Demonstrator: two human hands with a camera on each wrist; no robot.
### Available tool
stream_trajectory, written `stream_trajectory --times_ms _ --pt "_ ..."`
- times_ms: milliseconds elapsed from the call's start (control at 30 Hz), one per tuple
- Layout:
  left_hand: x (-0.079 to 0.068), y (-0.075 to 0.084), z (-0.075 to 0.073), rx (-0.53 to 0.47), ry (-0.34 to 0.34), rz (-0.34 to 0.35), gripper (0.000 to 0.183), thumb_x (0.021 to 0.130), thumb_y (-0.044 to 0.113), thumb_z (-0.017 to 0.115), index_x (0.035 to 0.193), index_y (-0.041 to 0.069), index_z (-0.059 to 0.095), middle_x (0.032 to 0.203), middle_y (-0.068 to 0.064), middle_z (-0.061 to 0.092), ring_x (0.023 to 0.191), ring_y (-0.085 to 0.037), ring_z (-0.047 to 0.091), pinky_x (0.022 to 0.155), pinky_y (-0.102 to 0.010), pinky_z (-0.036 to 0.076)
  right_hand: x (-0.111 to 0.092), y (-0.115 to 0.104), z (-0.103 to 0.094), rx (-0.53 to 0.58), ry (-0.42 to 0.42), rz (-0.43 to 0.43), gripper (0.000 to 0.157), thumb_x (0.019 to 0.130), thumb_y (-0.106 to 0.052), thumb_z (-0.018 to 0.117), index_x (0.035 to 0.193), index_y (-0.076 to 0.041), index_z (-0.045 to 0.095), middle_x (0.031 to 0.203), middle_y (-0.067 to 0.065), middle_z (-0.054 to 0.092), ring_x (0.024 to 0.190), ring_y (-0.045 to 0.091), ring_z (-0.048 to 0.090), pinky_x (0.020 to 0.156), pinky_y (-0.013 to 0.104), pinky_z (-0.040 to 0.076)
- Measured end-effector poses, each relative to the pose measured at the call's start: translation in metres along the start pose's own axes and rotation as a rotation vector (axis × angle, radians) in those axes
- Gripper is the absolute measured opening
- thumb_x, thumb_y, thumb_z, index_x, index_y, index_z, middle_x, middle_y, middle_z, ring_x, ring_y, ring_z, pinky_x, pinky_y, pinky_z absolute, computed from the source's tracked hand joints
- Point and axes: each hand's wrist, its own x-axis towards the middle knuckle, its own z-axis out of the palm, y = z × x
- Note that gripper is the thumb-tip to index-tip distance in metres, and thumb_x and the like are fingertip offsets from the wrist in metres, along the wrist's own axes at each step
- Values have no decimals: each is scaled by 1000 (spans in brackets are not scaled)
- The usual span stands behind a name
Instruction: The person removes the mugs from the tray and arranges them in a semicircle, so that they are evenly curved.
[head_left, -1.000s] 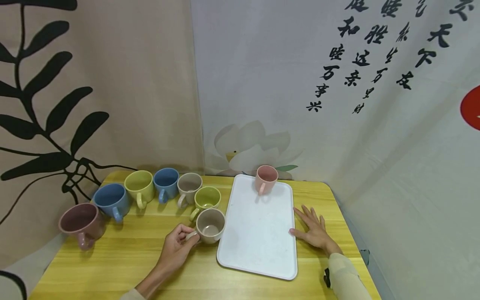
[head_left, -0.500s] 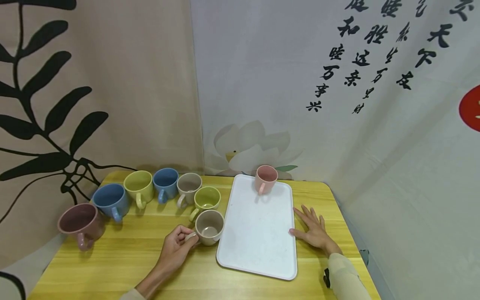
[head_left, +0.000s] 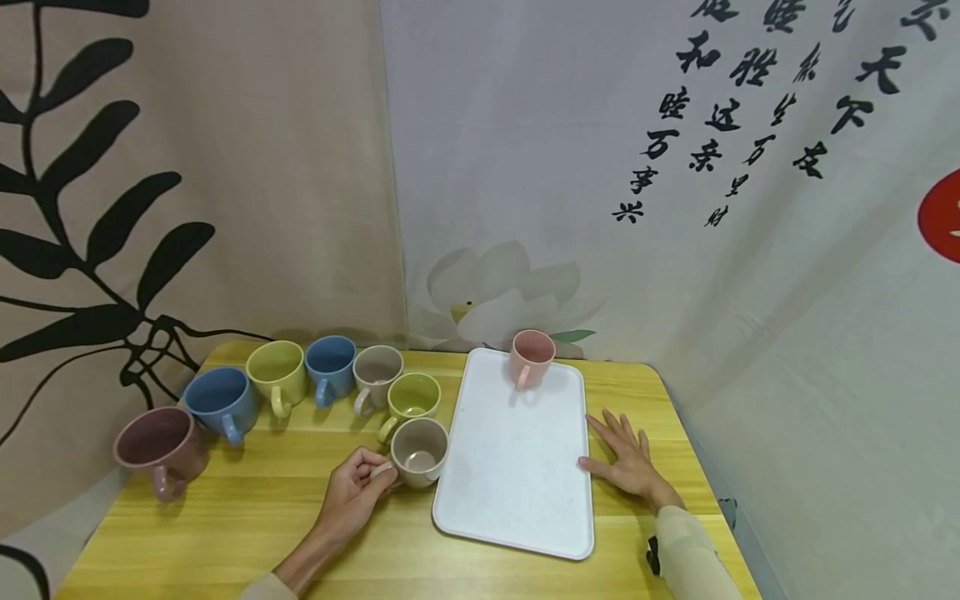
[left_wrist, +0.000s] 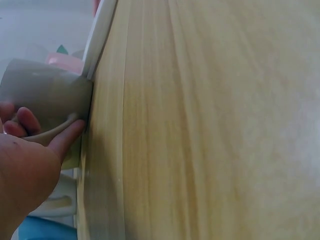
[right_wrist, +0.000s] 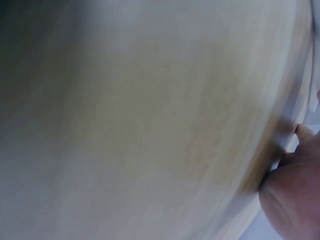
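My left hand (head_left: 356,490) pinches the handle of a grey-beige mug (head_left: 419,451), which stands upright on the table beside the left edge of a white tray (head_left: 517,475). In the left wrist view, thumb and fingers close round the handle of that grey mug (left_wrist: 47,92). On the far end of the tray stands a pink mug (head_left: 532,360). My right hand (head_left: 628,461) lies with spread fingers along the tray's right edge, its thumb and fingertips at the rim. The right wrist view is blurred and shows only part of the right hand (right_wrist: 295,192).
A yellow-green mug (head_left: 414,398) stands just behind the held one. Further left, a second grey mug (head_left: 378,373), a blue mug (head_left: 332,367), a yellow mug (head_left: 277,372), another blue mug (head_left: 222,400) and a mauve mug (head_left: 161,446) form a curved row on the wooden table (head_left: 247,533).
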Motion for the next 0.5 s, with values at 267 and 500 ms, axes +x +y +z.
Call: stream_trajectory --times_ms 267,500 --pt "1 1 0 -19 -8 -28 22 101 -2 78 115 -11 63 99 -12 80 85 -11 77 76 -21 65 1 1 0 11 -4 1 94 102 -64 73 180 -31 31 191 19 8 175 55 -9 134 78 -18" --pt "-1 0 1 -28 -8 -26 23 102 -1 78 117 -10 63 101 -10 81 88 -9 76 79 -21 64 2 4 0 4 -1 -4 94 102 -65 73 179 -31 31 191 19 8 175 55 -8 134 80 -17"
